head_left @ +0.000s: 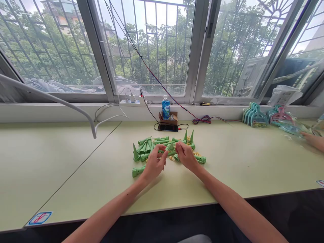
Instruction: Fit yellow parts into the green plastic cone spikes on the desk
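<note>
1. Both hands work near each other over the green parts (pixel 148 145), slightly apart, a green cone (pixel 171 147) between them.
2. Left hand (pixel 155 163): fingers curled, tips beside that cone; whether they grip it, I cannot tell.
3. Right hand (pixel 186 156): fingers bent inward, tips drawn together; what they hold, if anything, is too small to tell.
4. Green parts lie heaped on the table (pixel 215 172) around and beyond the hands, a few cones upright, yellow bits (pixel 172 158) among them.
5. Behind the heap lies a phone (pixel 167 128); beyond it, a blue bottle (pixel 166 108) stands at a box (pixel 172 122).
6. Far right, another person's hand (pixel 314 141) is near clear plastic.
</note>
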The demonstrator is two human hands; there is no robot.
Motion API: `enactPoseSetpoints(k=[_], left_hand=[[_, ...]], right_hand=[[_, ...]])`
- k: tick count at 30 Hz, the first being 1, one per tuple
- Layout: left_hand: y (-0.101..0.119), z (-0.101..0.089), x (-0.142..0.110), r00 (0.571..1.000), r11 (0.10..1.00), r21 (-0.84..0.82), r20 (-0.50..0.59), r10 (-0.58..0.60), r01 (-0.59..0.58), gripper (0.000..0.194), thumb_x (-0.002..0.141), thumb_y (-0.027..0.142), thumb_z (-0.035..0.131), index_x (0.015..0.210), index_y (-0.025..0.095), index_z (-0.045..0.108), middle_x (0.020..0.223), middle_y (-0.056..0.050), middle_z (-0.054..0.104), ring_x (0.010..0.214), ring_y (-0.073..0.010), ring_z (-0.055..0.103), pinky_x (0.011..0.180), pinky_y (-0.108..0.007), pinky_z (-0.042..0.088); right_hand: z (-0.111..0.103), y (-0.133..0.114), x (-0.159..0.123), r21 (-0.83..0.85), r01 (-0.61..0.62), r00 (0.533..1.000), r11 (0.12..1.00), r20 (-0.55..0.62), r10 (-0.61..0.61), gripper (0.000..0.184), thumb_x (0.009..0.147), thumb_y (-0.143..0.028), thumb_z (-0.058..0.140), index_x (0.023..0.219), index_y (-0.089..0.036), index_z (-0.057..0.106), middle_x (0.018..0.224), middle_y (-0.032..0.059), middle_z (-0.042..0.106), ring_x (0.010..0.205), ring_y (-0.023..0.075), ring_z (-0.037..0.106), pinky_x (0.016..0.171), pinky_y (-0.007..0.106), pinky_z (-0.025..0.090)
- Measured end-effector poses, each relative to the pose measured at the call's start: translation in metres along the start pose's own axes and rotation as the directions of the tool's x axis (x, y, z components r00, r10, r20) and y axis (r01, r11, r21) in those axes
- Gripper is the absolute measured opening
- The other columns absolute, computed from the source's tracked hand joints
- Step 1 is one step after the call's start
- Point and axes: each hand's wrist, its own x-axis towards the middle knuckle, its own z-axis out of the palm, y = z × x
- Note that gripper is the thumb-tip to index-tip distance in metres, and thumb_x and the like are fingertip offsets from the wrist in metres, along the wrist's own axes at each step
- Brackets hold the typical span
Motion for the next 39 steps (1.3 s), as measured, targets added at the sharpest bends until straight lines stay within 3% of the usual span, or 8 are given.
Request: enactPoseSetpoints(k=[5, 9, 12, 18, 25, 32, 35, 39], left_hand=[[0.000, -0.001, 0.004, 0.993, 0.984, -0.147, 0.079, -0.092, 0.103, 0.042, 0.090, 0.057, 0.048, 0.074, 0.018, 0.050, 0.058, 0.003, 0.049, 0.045, -0.0094, 0.048, 0.040, -0.021, 0.041], [0.006, -0.002, 0.005, 0.953, 0.919, -0.280, 0.196, -0.230, 0.279, 0.049, 0.086, 0.063, 0.051, 0.072, 0.017, 0.051, 0.058, 0.002, 0.050, 0.044, -0.0094, 0.048, 0.038, -0.021, 0.040], [0.009, -0.003, 0.004, 0.939, 0.899, -0.309, 0.250, -0.238, 0.310, 0.047, 0.084, 0.061, 0.057, 0.071, 0.015, 0.053, 0.062, 0.002, 0.051, 0.046, -0.0077, 0.046, 0.039, -0.020, 0.040], [0.005, -0.006, 0.004, 0.941, 0.913, -0.306, 0.286, -0.182, 0.270, 0.039, 0.081, 0.052, 0.066, 0.075, 0.016, 0.052, 0.064, 0.003, 0.050, 0.049, -0.0071, 0.046, 0.041, -0.019, 0.041], [-0.007, -0.003, 0.002, 0.989, 0.984, -0.163, 0.141, -0.054, 0.077, 0.039, 0.079, 0.042, 0.070, 0.109, 0.020, 0.055, 0.089, 0.001, 0.051, 0.049, -0.0049, 0.048, 0.037, -0.018, 0.039], [-0.006, 0.000, 0.002, 0.995, 0.994, -0.105, 0.102, -0.015, 0.025, 0.039, 0.085, 0.044, 0.063, 0.115, 0.024, 0.051, 0.093, 0.001, 0.050, 0.049, -0.0044, 0.049, 0.038, -0.017, 0.041], [-0.004, 0.000, 0.004, 0.994, 0.980, -0.173, 0.073, -0.087, 0.098, 0.035, 0.087, 0.052, 0.057, 0.097, 0.019, 0.053, 0.082, 0.002, 0.051, 0.043, -0.0049, 0.048, 0.034, -0.018, 0.036], [-0.002, -0.003, 0.006, 0.937, 0.890, -0.317, 0.227, -0.264, 0.328, 0.055, 0.087, 0.066, 0.045, 0.079, 0.013, 0.060, 0.067, -0.001, 0.053, 0.046, -0.0091, 0.050, 0.038, -0.021, 0.040]], right_hand=[[-0.002, -0.001, -0.002, -0.031, 0.064, 0.997, 0.997, 0.037, -0.063, 0.037, 0.102, -0.043, 0.033, 0.073, -0.021, 0.041, 0.059, -0.0047, 0.038, 0.052, 0.0112, 0.034, 0.053, 0.025, 0.030], [-0.001, -0.004, -0.002, -0.029, 0.130, 0.986, 0.991, 0.109, -0.126, 0.035, 0.101, -0.039, 0.035, 0.073, -0.021, 0.043, 0.061, -0.0043, 0.041, 0.054, 0.0111, 0.036, 0.055, 0.024, 0.032], [-0.001, -0.003, -0.002, -0.011, 0.139, 0.984, 0.990, 0.116, -0.137, 0.033, 0.102, -0.037, 0.035, 0.074, -0.021, 0.042, 0.063, -0.0041, 0.042, 0.055, 0.0108, 0.036, 0.056, 0.024, 0.032], [-0.001, 0.003, -0.002, 0.018, 0.129, 0.983, 0.992, 0.128, -0.130, 0.031, 0.102, -0.038, 0.035, 0.077, -0.021, 0.040, 0.062, -0.0052, 0.038, 0.054, 0.0105, 0.033, 0.055, 0.025, 0.031], [0.002, 0.002, -0.003, 0.010, 0.032, 0.994, 0.999, 0.107, -0.033, 0.047, 0.102, -0.045, 0.028, 0.062, -0.022, 0.036, 0.053, -0.0024, 0.041, 0.048, 0.0121, 0.035, 0.050, 0.027, 0.029], [0.005, 0.002, -0.001, 0.014, 0.015, 0.998, 1.000, 0.060, -0.016, 0.045, 0.102, -0.045, 0.030, 0.065, -0.021, 0.038, 0.054, -0.0026, 0.044, 0.048, 0.0113, 0.038, 0.051, 0.026, 0.031], [0.004, 0.001, -0.001, 0.016, -0.003, 1.000, 1.000, 0.024, 0.002, 0.043, 0.102, -0.045, 0.029, 0.067, -0.022, 0.038, 0.055, -0.0030, 0.044, 0.049, 0.0114, 0.038, 0.051, 0.026, 0.031], [0.002, 0.001, -0.002, 0.004, 0.017, 0.998, 1.000, 0.058, -0.017, 0.040, 0.102, -0.043, 0.030, 0.069, -0.022, 0.038, 0.058, -0.0026, 0.045, 0.051, 0.0117, 0.040, 0.052, 0.026, 0.032]])
